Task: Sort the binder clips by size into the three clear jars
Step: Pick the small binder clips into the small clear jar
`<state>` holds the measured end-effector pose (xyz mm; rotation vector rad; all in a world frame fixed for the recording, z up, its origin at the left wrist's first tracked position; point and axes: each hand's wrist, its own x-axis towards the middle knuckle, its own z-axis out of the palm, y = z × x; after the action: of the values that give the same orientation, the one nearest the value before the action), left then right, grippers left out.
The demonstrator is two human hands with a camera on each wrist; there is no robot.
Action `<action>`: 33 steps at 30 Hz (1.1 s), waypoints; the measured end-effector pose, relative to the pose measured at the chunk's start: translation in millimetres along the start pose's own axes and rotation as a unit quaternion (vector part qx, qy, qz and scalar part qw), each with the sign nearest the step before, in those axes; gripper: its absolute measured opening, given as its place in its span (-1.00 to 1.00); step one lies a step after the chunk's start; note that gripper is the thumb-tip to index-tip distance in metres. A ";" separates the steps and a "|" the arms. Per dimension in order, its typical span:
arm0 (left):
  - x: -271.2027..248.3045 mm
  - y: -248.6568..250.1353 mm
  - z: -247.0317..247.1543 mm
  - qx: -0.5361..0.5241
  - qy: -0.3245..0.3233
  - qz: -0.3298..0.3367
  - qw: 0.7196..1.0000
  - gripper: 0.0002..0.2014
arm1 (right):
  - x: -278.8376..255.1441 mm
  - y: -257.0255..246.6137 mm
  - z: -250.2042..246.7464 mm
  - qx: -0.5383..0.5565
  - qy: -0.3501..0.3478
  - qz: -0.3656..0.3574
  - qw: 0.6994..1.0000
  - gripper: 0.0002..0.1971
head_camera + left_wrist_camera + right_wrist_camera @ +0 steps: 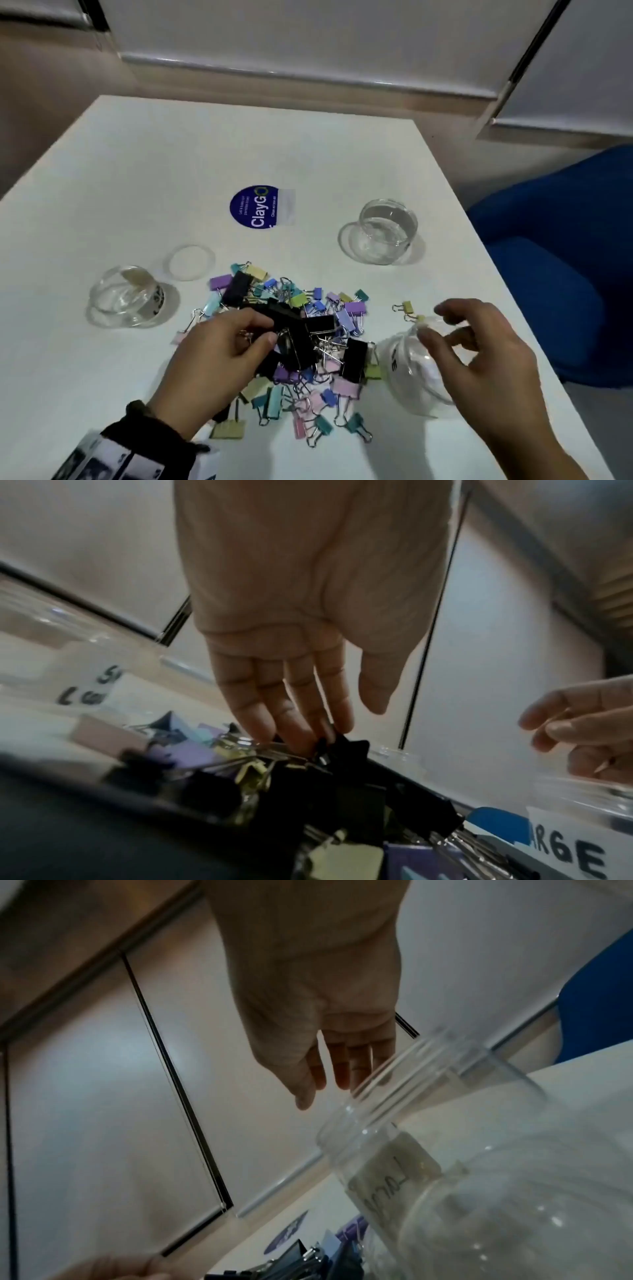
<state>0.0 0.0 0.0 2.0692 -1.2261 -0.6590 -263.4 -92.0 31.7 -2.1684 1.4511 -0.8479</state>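
Note:
A heap of binder clips (301, 346) in black and pastel colours lies mid-table. My left hand (270, 329) reaches into it; its straight fingers touch a large black clip (291, 322), also (346, 746), with the thumb held apart (342, 723). One clear jar (411, 373) leans tilted at the heap's right edge, its label reading "LARGE" (575, 853). My right hand (435, 322) hovers over its mouth with fingers spread and straight (322, 1093). A second jar (126, 298) stands upright at the left, a third (388, 233) at the far right. Both look empty.
A clear lid ring (190, 262) lies behind the left jar. A round blue sticker (255, 207) sits on the white table (137, 171). Two small yellow clips (407, 306) lie apart near my right fingers. A blue chair (555, 257) stands past the table's right edge.

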 end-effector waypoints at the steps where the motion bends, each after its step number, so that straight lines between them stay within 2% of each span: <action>1: 1.0 -2.5 2.6 0.013 -0.001 0.011 1.000 -0.92 | -7.0 1.2 -0.6 -0.015 0.009 -0.005 1.000 -0.78; 3: 3.0 -1.9 1.5 0.050 -0.011 0.024 0.998 -0.91 | -16.8 3.2 2.3 -0.066 0.020 -0.020 0.997 -0.73; 5: 3.5 2.1 -1.8 0.065 -0.031 0.036 0.997 -0.88 | -25.7 6.2 8.4 -0.083 0.029 -0.072 0.994 -0.67; 6: 4.7 3.4 -4.1 0.077 -0.031 0.042 0.996 -0.85 | -27.6 5.8 12.0 -0.088 0.049 -0.096 0.990 -0.68; 8: 6.5 -0.1 -11.7 0.119 -0.014 0.059 0.991 -0.80 | -30.4 0.6 14.9 -0.083 0.071 -0.101 0.989 -0.66; 11: 4.2 -12.1 -30.7 0.180 0.063 0.074 0.979 -0.73 | -36.8 -8.3 12.7 -0.090 0.086 -0.093 0.988 -0.71; 13: 0.9 -25.0 -46.6 0.220 0.121 0.055 0.966 -0.68 | -39.0 -16.9 13.8 -0.082 0.078 -0.082 0.990 -0.77; 16: 6.4 -48.9 -67.2 0.279 0.133 -0.026 0.951 -0.44 | -38.0 -27.2 24.9 -0.097 0.045 -0.078 0.991 -0.82; 18: 9.3 -63.4 -80.9 0.293 0.097 -0.070 0.949 -0.23 | -38.0 -35.9 36.4 -0.093 0.033 -0.091 0.991 -0.81; 21: 13.7 -79.0 -88.8 0.285 0.040 -0.081 0.954 -0.04 | -33.0 -47.4 52.0 -0.070 -0.016 -0.093 0.993 -0.78; 24: 16.4 -88.4 -81.9 0.294 0.020 -0.079 0.952 -0.06 | -26.5 -52.5 66.6 -0.105 -0.094 -0.075 0.987 -0.80; 29: 33.8 -89.5 -85.7 0.284 0.071 -0.077 0.953 -0.05 | -6.8 -65.0 88.5 -0.114 -0.169 -0.079 0.976 -0.89; 33: 47.6 -89.5 -93.4 0.268 0.021 -0.060 0.961 -0.24 | 10.1 -90.2 113.6 -0.074 -0.238 -0.121 0.961 -0.86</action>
<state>136.8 14.9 -7.6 2.6016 -1.3703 -0.3525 -122.3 -67.6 6.5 -2.4731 1.0522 -0.2554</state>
